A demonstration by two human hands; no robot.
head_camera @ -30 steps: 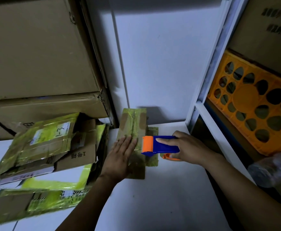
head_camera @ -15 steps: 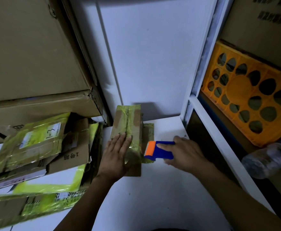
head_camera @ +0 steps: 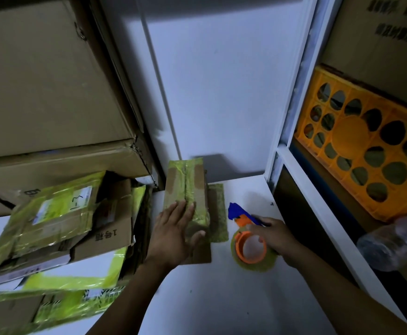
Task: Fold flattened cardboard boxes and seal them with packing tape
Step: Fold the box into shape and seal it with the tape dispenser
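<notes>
Centrally, small box (head_camera: pixel 185 189) brown, yellow-green tape along top seam.

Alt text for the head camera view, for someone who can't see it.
A person's left hand presses flat on a small taped cardboard box on a white table, while the right hand grips a blue-and-orange tape dispenser beside it. Flattened boxes pile at left; an orange crate stands at right.

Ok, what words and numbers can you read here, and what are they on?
"1号箱", upside down, on the flattened cardboard box.
"1-3", handwritten and hard to be sure of, on the white label.
Black print on the top-right carton: too blurred to read.
</notes>
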